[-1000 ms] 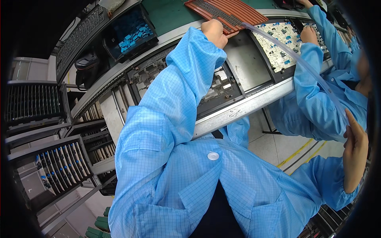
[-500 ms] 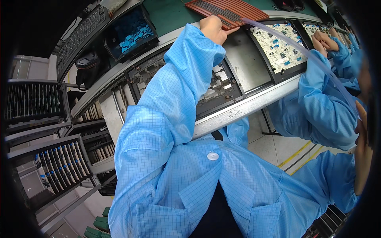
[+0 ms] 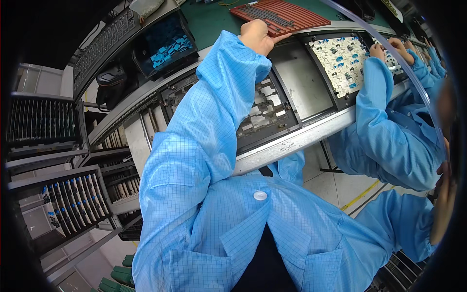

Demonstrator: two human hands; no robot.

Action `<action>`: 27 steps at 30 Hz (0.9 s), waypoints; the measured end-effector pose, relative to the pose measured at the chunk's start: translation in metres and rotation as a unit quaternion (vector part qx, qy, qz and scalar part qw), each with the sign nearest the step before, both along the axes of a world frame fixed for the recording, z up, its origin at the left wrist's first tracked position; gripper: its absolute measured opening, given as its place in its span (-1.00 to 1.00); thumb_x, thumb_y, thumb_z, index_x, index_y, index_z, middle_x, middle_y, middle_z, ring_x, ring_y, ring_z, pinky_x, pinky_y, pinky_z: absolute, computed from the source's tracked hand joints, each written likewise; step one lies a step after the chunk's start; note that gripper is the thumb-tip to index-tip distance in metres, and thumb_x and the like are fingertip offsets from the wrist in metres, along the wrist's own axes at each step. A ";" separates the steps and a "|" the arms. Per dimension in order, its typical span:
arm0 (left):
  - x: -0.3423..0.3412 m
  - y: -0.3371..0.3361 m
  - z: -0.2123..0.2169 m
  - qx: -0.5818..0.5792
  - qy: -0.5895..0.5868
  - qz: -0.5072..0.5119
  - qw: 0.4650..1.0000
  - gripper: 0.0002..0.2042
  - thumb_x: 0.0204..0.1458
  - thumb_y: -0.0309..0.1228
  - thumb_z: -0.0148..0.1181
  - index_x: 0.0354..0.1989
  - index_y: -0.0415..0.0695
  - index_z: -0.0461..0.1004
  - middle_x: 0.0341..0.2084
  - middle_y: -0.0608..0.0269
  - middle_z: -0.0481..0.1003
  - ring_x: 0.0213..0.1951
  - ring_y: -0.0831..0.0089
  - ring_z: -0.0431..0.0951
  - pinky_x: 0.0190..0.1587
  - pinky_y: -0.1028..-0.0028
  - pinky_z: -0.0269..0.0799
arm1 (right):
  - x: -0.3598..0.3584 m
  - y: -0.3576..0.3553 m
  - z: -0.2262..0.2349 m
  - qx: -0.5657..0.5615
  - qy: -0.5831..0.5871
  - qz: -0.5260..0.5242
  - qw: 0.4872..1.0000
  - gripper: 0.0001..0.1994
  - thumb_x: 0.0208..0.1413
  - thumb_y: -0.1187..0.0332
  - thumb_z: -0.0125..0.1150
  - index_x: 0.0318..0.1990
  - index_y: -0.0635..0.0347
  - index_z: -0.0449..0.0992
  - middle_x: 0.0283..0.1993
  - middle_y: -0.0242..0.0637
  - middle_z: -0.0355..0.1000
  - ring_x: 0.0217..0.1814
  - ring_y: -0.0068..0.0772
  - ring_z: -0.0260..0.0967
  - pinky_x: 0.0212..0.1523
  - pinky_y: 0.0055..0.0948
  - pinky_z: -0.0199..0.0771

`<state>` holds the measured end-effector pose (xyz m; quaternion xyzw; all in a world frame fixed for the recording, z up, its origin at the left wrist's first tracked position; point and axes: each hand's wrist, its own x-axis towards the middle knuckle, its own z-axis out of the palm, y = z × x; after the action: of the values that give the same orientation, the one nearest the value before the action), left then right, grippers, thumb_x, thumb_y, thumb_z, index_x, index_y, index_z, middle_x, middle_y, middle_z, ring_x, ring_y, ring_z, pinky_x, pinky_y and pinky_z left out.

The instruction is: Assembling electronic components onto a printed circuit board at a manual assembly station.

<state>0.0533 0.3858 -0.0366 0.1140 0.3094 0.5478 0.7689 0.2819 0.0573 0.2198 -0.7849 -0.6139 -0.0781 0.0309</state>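
Observation:
My left arm in a blue sleeve reaches up across the conveyor. My left hand is closed on the near edge of a red-brown ribbed board that lies on the green bench top. My right hand is raised at the far right rim, dim and blurred. A long clear strip arcs from the top of the picture down to it and seems held there. Below my left elbow a dark carrier with white parts sits in the conveyor.
A co-worker in a blue coat sits at my right, one hand on a white circuit board studded with blue parts. A bin of blue parts and a keyboard stand at upper left. Slotted racks fill the left side.
The clear strip has swung up and to the right, off the red-brown board. The co-worker's hand moved right along the white circuit board. My left hand stayed at the board's edge.

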 end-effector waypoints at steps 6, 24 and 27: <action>0.012 -0.008 0.011 0.015 0.017 -0.029 0.999 -0.58 0.25 -0.67 -0.52 0.26 -0.35 0.08 0.17 -0.31 0.25 0.15 -0.27 0.35 0.16 -0.32 0.36 | 0.097 -0.055 -0.047 0.015 -0.024 -0.002 1.000 -0.63 0.40 0.33 -0.13 0.29 -0.11 0.39 -0.43 -0.42 0.27 -0.50 -0.64 0.14 -0.45 -0.65 0.19; -0.007 -0.017 -0.007 0.039 0.133 -0.046 0.989 -0.66 0.22 -0.68 -0.34 0.15 -0.46 0.18 0.08 -0.30 0.33 0.01 -0.21 0.50 -0.01 -0.16 0.57 | 0.071 0.023 -0.122 0.092 0.168 0.000 0.982 -0.62 0.29 0.47 -0.02 0.24 0.05 0.43 -0.47 -0.44 0.25 -0.48 -0.66 0.10 -0.44 -0.59 0.18; -0.013 -0.010 -0.014 0.016 0.136 -0.036 0.990 -0.65 0.19 -0.69 -0.33 0.13 -0.49 0.19 0.07 -0.26 0.35 0.00 -0.13 0.52 -0.01 -0.09 0.59 | 0.053 0.061 -0.168 0.142 0.188 0.000 0.972 -0.65 0.29 0.44 0.00 0.21 0.10 0.45 -0.46 -0.45 0.29 -0.49 -0.68 0.13 -0.47 -0.61 0.20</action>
<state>0.0402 0.3757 -0.0503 0.2109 0.3977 0.5042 0.7370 0.3353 0.1187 0.0515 -0.7733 -0.5794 -0.0161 0.2569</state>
